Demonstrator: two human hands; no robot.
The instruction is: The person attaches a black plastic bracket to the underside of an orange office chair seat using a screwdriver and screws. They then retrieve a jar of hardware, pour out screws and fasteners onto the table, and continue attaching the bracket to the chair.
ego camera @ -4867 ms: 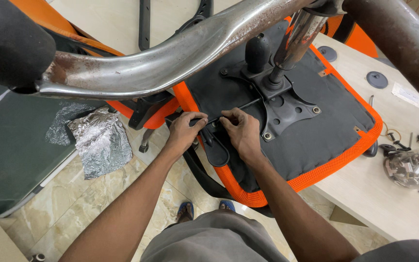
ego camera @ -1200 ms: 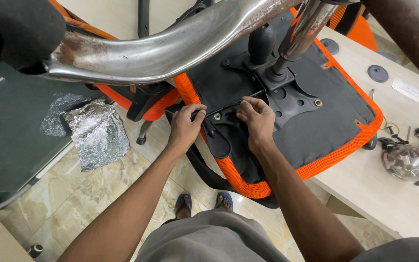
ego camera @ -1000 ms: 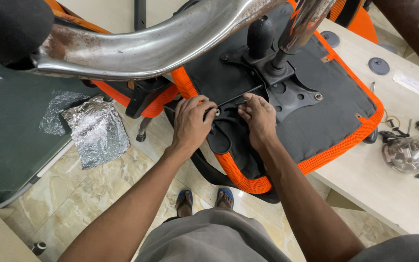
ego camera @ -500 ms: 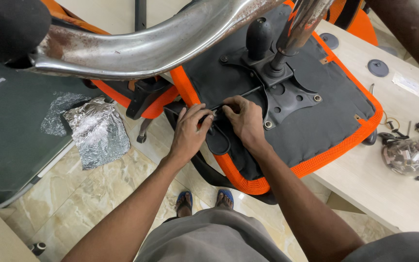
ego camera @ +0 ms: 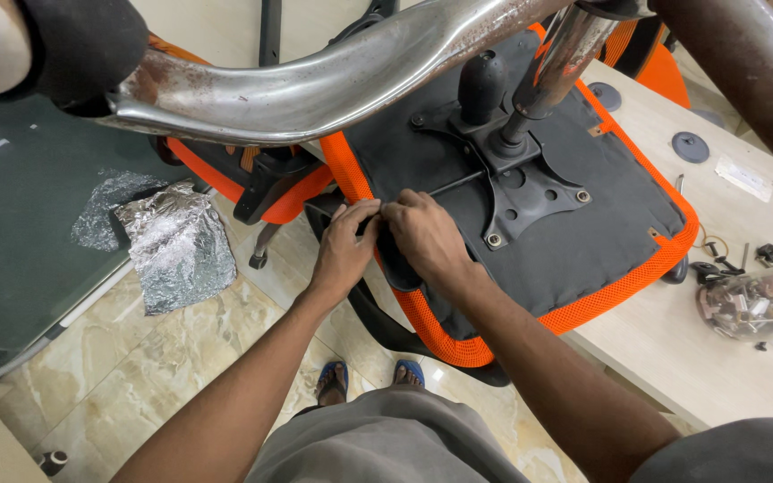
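Head cam: both hands have shifted in since half a second ago, so the left hand (ego camera: 346,246) and right hand (ego camera: 424,234) now meet fingertip to fingertip, pinching something small at the edge of the upturned chair seat (ego camera: 583,241) by its orange mesh rim (ego camera: 422,313). Looks like fine fiddly work there. Room's tight: the chrome chair leg (ego camera: 315,85) hangs overhead, the black mounting plate (ego camera: 516,183) is just beside, and there's open tile floor (ego camera: 181,367) below.

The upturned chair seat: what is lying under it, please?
The upturned chair seat rests on a pale table and overhangs tiled floor. A black armrest shows below its edge. Whatever else lies beneath is covered.
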